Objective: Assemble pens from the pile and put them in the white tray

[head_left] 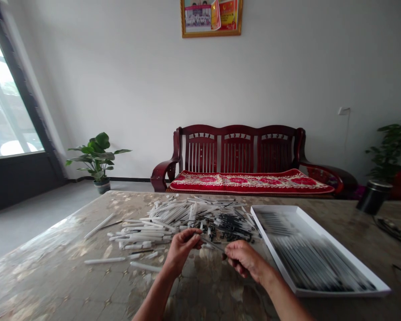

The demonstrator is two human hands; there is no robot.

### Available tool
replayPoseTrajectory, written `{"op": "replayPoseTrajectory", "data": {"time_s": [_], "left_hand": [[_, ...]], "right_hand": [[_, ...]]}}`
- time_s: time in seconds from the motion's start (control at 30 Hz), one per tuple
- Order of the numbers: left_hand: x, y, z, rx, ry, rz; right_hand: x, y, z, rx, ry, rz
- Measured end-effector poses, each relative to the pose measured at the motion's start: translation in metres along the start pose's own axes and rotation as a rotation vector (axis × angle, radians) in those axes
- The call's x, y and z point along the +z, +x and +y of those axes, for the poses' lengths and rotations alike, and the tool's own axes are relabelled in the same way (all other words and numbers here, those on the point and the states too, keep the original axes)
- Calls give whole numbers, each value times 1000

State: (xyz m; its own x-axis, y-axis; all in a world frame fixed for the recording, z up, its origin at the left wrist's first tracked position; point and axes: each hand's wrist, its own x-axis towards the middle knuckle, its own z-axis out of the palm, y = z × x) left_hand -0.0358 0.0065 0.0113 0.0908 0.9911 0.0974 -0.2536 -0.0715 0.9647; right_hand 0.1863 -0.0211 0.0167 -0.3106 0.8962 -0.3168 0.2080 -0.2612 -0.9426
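Observation:
Between my two hands lies a slim pen (213,243), held level above the near part of the table. My left hand (184,246) pinches its left end between thumb and fingers. Round its right end, which looks dark, the fingers of my right hand (243,258) are closed. Just beyond the hands is a loose heap of white pen barrels (153,227). Black pen caps (232,225) and small black parts are bunched at the heap's right side. A shallow white box (337,243) stands right of my right hand, with rows of pens in it, blurred.
A patterned cover lies on the table (70,285). Stray white barrels (104,261) rest left of the heap. At the right stand a black canister (374,197) and a dark cable (392,231). Beyond the table are a red wooden bench (239,151) and a potted plant (98,156).

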Motion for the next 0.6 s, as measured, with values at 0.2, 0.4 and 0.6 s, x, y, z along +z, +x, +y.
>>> {"op": "replayPoseTrajectory", "data": {"time_s": [0.2,0.4,0.6], "left_hand": [[14,-4,-7,3,22,76],[14,5,-37,7,299,-87],[7,14,-48,-1,389,-153]], "right_hand": [[-7,0,-7,-74,-16,64],[-47,-14,-29,-109,-133,292],[-101,-38,-24,-116,-345,569]]}}
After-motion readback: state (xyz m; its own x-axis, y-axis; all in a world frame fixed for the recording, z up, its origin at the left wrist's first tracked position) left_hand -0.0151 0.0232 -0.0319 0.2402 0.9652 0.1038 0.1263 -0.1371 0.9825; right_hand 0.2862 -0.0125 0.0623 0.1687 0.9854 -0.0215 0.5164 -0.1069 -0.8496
